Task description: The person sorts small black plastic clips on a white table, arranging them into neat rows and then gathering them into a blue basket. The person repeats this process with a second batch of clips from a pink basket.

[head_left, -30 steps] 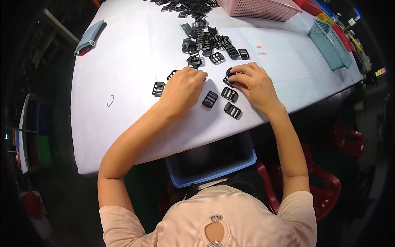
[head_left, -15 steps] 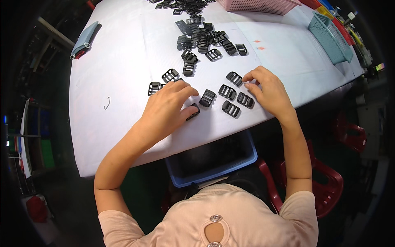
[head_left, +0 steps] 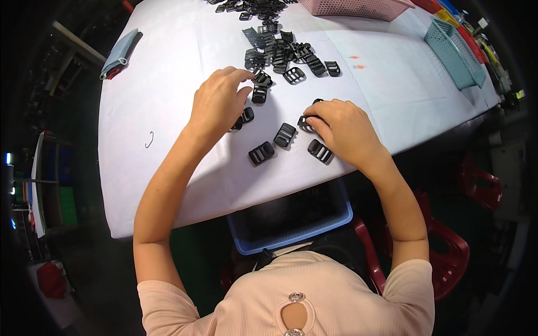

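Note:
Black plastic strap buckles lie on a white-covered table. My left hand [head_left: 219, 102] is over the left side, thumb and forefinger apart. Its fingertips reach a buckle [head_left: 261, 78] at the near end of the pile; another buckle [head_left: 259, 94] lies just below that one. Under my left hand's wrist side, a buckle [head_left: 247, 115] is partly covered. My right hand [head_left: 343, 130] has its thumb and fingers closed on the edge of a buckle [head_left: 305, 123], hiding part of it. Nearer me are loose buckles [head_left: 285, 135], [head_left: 261, 153] and a buckle [head_left: 320, 151] below my right hand.
A heap of buckles [head_left: 274, 53] stretches toward the far edge. A pink basket [head_left: 358, 8] and a teal basket [head_left: 453, 53] stand at the back and right. A folded blue cloth item [head_left: 120, 55] lies far left. Below the table edge is a blue tub [head_left: 291, 241]; red chairs [head_left: 448, 257] stand right.
My left hand has moved up and away from the near buckles to the pile's near end. My right hand has come left and slightly down, over the right-hand buckles, and closed on one.

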The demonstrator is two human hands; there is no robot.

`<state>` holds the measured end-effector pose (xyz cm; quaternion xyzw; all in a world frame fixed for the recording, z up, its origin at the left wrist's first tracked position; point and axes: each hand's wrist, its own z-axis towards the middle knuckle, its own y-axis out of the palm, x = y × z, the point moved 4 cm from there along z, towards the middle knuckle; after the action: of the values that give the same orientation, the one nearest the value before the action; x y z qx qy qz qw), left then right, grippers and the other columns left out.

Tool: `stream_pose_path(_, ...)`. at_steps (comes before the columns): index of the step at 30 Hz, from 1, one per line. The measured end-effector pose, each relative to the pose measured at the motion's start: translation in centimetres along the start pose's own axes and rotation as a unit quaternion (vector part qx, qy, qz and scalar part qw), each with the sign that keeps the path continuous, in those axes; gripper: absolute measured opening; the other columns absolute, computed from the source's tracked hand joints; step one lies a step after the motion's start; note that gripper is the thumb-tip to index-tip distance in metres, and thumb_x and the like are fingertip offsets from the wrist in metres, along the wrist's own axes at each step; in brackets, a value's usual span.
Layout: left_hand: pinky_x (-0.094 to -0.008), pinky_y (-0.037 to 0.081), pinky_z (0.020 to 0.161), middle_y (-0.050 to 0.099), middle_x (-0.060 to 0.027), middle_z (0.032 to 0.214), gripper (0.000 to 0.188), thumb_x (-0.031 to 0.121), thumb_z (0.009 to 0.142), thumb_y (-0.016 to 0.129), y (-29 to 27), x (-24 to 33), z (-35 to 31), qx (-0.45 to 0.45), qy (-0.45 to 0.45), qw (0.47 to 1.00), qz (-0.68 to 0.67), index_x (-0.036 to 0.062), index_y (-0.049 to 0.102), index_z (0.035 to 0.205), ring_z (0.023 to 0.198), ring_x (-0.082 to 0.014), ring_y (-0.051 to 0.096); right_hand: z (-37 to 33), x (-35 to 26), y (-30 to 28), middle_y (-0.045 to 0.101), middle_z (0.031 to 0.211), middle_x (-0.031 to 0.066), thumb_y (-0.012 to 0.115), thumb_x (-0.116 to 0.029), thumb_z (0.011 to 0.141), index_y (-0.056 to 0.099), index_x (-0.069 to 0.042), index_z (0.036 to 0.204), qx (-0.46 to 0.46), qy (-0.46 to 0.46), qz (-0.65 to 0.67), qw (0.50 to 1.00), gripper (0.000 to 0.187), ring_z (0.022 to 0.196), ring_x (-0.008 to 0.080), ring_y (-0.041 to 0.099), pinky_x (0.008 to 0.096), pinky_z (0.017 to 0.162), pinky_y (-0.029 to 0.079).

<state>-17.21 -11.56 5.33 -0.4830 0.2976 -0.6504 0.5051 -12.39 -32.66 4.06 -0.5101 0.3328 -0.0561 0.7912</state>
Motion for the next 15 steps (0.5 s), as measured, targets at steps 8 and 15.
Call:
stream_pose_path(8, -0.0402, 0.050, 0.075, 0.066, -0.0148, 0.095, 0.040, 0.023, 0.079, 0.072, 2.7, 1.3, 0.3, -0.082, -0.030, 0.996, 0.020, 0.0066, 0.058, 0.112, 0.088, -0.0296, 0.064, 1.3, 1.4, -1.1, 0.062, 0.087, 0.0088, 0.067, -0.019, 0.081, 0.069, -0.007, 0.093, -0.022, 0.083, 0.032, 0.996, 0.017, 0.086, 0.0293, 0.062, 0.0377, 0.078, 0.049)
stream_pose_path(15, -0.0387, 0.051, 0.077, 0.067, -0.0117, 0.098, 0.032, 0.022, 0.078, 0.072, 1.4, 3.5, -1.1, -0.140, 0.042, 0.988, -0.051, 0.0071, 0.064, 0.106, 0.088, -0.0282, 0.063, 0.2, 3.1, -0.8, 0.061, 0.092, 0.0050, 0.071, -0.012, 0.077, 0.068, -0.010, 0.095, 0.062, -0.034, -0.060, 0.996, 0.019, 0.090, 0.0248, 0.061, 0.0355, 0.076, 0.050)
